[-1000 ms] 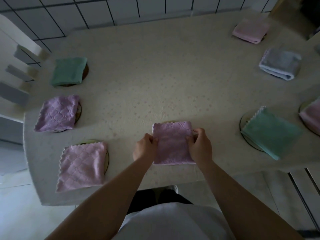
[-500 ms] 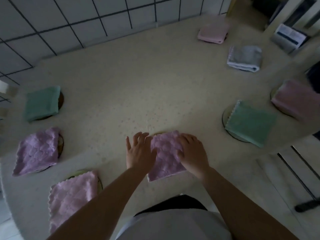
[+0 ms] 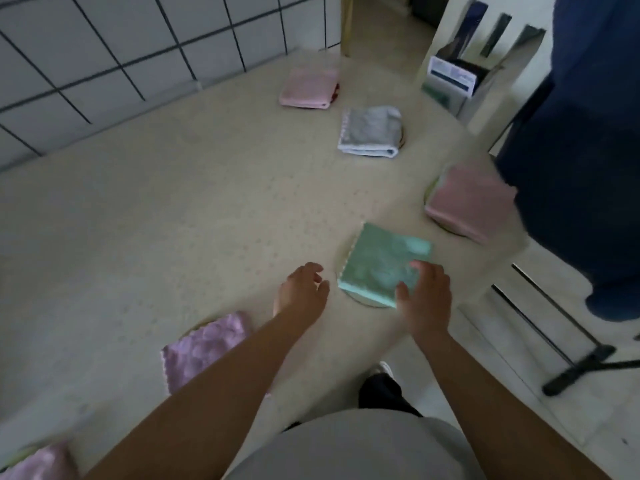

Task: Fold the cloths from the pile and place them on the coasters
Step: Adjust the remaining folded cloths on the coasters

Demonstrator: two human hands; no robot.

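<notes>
From the head camera I see a pale speckled worktop (image 3: pixel 173 220) with folded cloths laid out on round coasters. Nearest my hands lies a green cloth (image 3: pixel 382 265), folded square, sitting on a coaster (image 3: pixel 367 301) whose rim peeks out at the near and left edges. My right hand (image 3: pixel 427 296) rests with spread fingers on the near right corner of that green cloth, pressing rather than gripping it. My left hand (image 3: pixel 303 291) is loose and open, just beside the cloth's left edge, holding nothing; I cannot tell whether it touches the worktop. Nearer to me on the left, a purple cloth (image 3: pixel 204 348) covers another coaster (image 3: pixel 194 330), with only a sliver of rim showing at its far edge, and my left forearm crosses over part of it. To the right, a pink cloth (image 3: pixel 471 202) sits on a coaster at the worktop's edge. Farther off lie a grey cloth (image 3: pixel 372 131) and, beyond it, a second pink cloth (image 3: pixel 310 88). One more pinkish cloth (image 3: pixel 38 462) shows at the bottom left corner.
</notes>
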